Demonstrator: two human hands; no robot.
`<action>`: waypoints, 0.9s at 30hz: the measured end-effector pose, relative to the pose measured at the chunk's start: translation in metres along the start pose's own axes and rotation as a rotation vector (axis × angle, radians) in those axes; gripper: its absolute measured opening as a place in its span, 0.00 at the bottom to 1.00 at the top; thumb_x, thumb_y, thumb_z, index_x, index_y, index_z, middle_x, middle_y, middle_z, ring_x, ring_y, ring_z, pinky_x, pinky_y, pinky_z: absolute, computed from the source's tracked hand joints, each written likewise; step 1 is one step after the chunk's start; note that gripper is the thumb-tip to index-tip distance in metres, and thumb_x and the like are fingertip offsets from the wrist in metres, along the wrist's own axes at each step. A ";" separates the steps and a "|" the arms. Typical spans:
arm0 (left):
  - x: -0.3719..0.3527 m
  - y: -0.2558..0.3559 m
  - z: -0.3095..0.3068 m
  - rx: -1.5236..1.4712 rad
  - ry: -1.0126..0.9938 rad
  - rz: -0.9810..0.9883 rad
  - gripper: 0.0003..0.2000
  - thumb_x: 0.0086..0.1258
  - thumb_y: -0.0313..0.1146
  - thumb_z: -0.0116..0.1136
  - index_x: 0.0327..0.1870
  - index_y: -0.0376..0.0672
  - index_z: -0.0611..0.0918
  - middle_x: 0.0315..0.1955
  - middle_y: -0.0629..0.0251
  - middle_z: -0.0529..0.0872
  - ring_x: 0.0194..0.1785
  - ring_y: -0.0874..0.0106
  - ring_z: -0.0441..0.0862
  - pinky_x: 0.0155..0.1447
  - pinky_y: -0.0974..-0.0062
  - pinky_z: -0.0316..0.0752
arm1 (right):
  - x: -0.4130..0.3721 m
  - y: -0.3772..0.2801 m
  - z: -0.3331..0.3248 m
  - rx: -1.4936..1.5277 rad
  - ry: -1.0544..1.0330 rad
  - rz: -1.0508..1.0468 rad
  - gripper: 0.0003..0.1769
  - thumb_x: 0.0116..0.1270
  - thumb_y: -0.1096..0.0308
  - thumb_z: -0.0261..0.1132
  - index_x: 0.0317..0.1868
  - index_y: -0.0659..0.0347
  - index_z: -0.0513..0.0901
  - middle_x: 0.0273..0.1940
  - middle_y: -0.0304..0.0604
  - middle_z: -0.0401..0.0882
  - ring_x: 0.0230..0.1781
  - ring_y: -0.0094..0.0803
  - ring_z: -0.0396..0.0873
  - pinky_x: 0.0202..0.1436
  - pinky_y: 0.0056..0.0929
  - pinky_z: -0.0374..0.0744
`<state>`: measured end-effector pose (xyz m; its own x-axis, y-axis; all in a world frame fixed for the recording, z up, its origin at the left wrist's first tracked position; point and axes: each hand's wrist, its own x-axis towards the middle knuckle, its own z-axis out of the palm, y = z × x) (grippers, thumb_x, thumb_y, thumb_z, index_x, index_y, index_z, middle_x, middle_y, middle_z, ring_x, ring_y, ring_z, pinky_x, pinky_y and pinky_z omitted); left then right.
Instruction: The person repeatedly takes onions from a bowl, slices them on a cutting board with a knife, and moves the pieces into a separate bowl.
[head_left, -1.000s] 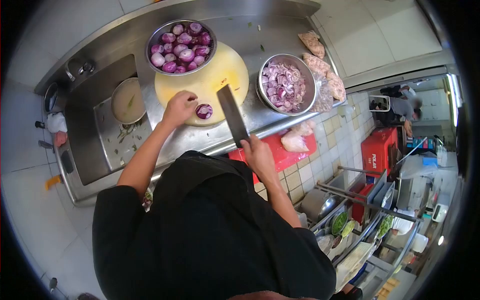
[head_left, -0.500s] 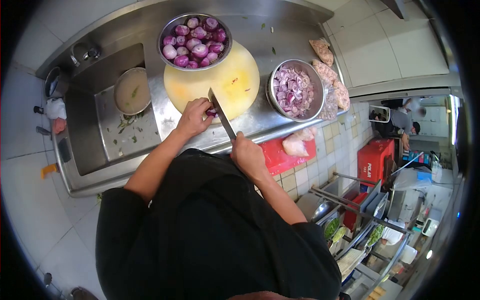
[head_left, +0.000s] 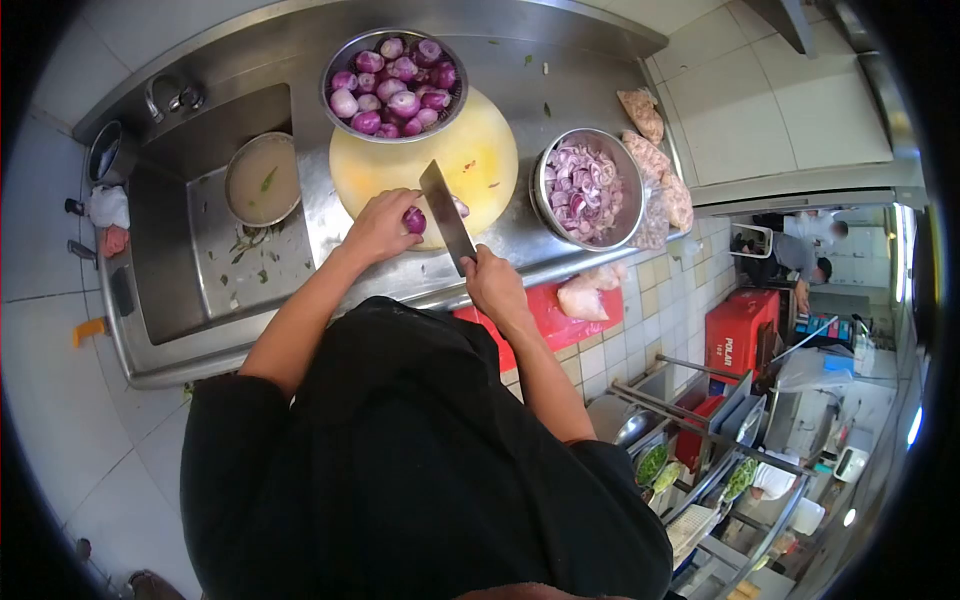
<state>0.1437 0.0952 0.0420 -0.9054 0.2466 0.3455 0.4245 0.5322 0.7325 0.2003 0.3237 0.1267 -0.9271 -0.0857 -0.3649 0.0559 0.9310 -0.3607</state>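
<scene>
My left hand [head_left: 383, 228] rests at the near left part of the round yellow cutting board [head_left: 375, 175], its fingers around a purple onion piece [head_left: 414, 220]. Just right of it, a wide-bladed knife [head_left: 447, 215] stretches over the board, its handle held in my right hand [head_left: 495, 285]. Another bit of onion [head_left: 460, 206] shows on the blade's right side. A colander of whole peeled purple onions [head_left: 403, 102] overlaps the board's far edge. To the right stands a metal bowl with sliced onion [head_left: 582, 190].
At left is a sink [head_left: 160, 255] holding a pot of cloudy liquid [head_left: 263, 180]. Filled plastic bags [head_left: 645, 150] lie along the counter's right end. Below the counter's edge is a red surface with raw meat [head_left: 585, 295]. Another person [head_left: 795, 255] is far right.
The knife has lifted and its blade now shows broad side up. An onion piece is now visible at my left fingertips, with another bit right of the blade. The view has shifted slightly.
</scene>
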 end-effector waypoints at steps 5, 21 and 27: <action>-0.005 -0.003 -0.002 -0.043 -0.045 0.057 0.13 0.56 0.26 0.71 0.42 0.41 0.83 0.42 0.57 0.82 0.51 0.54 0.81 0.56 0.59 0.77 | -0.004 -0.004 0.018 -0.072 0.040 -0.058 0.16 0.80 0.57 0.60 0.48 0.64 0.79 0.33 0.63 0.88 0.36 0.64 0.89 0.44 0.61 0.85; 0.001 -0.006 0.001 -0.047 -0.060 0.128 0.08 0.55 0.23 0.65 0.34 0.41 0.79 0.36 0.57 0.80 0.44 0.53 0.79 0.50 0.56 0.75 | -0.003 -0.014 0.015 -0.103 0.061 -0.114 0.13 0.78 0.61 0.61 0.45 0.64 0.82 0.32 0.62 0.88 0.36 0.62 0.89 0.44 0.60 0.85; 0.001 -0.009 0.002 -0.066 -0.052 0.122 0.08 0.56 0.23 0.65 0.34 0.41 0.79 0.35 0.58 0.81 0.44 0.54 0.80 0.50 0.56 0.75 | 0.001 -0.016 0.016 -0.121 0.048 -0.116 0.13 0.78 0.61 0.60 0.45 0.64 0.82 0.32 0.62 0.88 0.36 0.62 0.89 0.44 0.59 0.85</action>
<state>0.1393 0.0925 0.0346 -0.8456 0.3486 0.4043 0.5287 0.4417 0.7248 0.2043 0.3030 0.1189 -0.9414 -0.1806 -0.2847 -0.0946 0.9520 -0.2910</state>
